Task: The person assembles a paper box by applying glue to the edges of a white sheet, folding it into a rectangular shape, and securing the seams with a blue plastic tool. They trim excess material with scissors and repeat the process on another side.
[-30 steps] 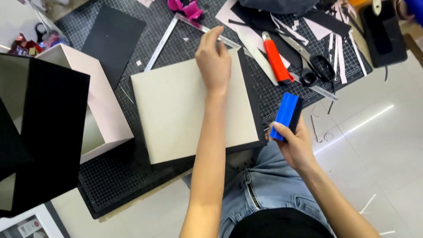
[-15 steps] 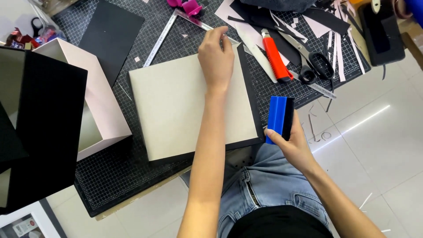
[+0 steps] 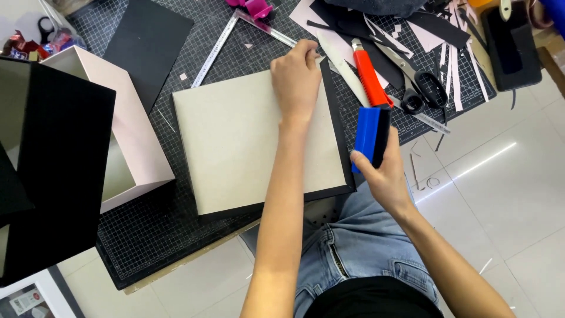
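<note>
The left hand (image 3: 296, 79) presses flat on the far right corner of the grey board (image 3: 247, 138), fingers curled over its top edge. The board lies on a black sheet on the gridded cutting mat (image 3: 147, 227). Just right of the board, the right hand (image 3: 385, 174) has its fingers clenched around a blue scraper block (image 3: 371, 135), held upright. Beyond the board's right edge lie a red utility knife (image 3: 369, 73) and black scissors (image 3: 421, 88).

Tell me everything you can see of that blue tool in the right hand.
The blue tool is a flat, oblong block, looks like plastic, bright blue with a black side face. The right hand grips its lower end, holding it upright off the cutting mat, just right of the grey board. Nothing else touches it.
</note>
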